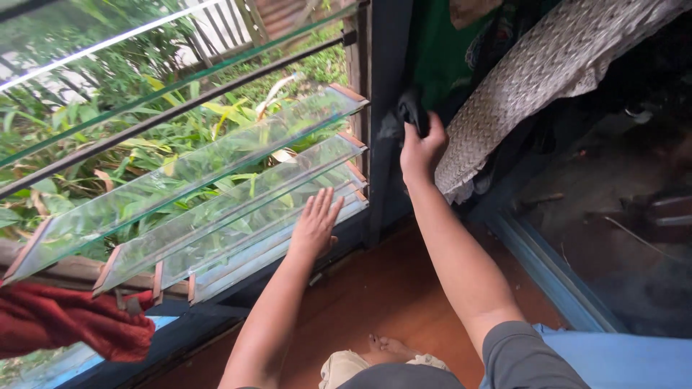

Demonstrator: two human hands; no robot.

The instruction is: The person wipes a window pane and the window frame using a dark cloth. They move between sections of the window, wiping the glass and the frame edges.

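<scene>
Green leaves fill the view beyond the louvre window [216, 180], whose glass slats [238, 209] are tilted open, so we see the garden through the gaps. Low on the left, a red cloth [68, 320] lies bunched on the sill. Our left hand [316, 223] rests flat, fingers spread, on the lowest slats near the frame, gripping nothing; we judge it braces us. Right of it, our right hand [420, 148] is closed around a dark rag [412, 112], pressed to the dark window frame [382, 108], as if wiping. Beside it hangs a woven mat [519, 86], above the wooden floor [389, 288].
</scene>
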